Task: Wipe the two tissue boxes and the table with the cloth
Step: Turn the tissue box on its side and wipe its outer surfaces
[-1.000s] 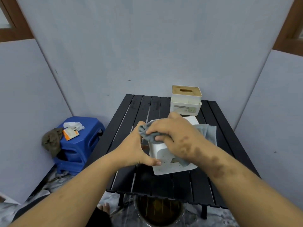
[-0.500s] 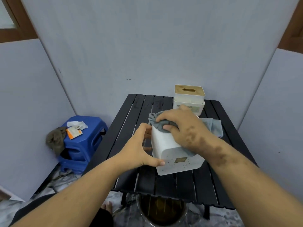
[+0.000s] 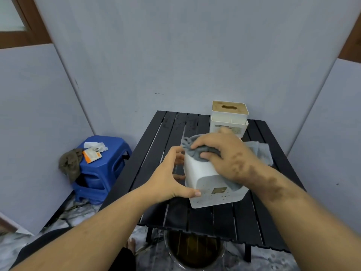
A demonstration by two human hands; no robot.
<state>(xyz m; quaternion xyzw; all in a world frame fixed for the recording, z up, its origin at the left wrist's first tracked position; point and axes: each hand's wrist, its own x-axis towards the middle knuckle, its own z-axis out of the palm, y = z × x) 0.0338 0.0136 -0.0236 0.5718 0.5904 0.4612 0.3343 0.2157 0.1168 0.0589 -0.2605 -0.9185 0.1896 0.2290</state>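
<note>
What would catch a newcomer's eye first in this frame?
The white tissue box tipped on its side mid-table, with the left hand holding its near corner and the right hand pressing a grey cloth on top. Behind it, a second tissue box with a wooden lid stands at the far edge of the black slatted table. A blue stool sits at the left.

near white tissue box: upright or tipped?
Tipped. The white tissue box lies on its side on the table, speckled underside facing the camera, left hand steadying it.

Two tissue boxes point(image 3: 210, 178) point(image 3: 229, 118), one cloth point(image 3: 203, 154), one table point(image 3: 175, 218), two stacked stools point(image 3: 101, 169).
</note>
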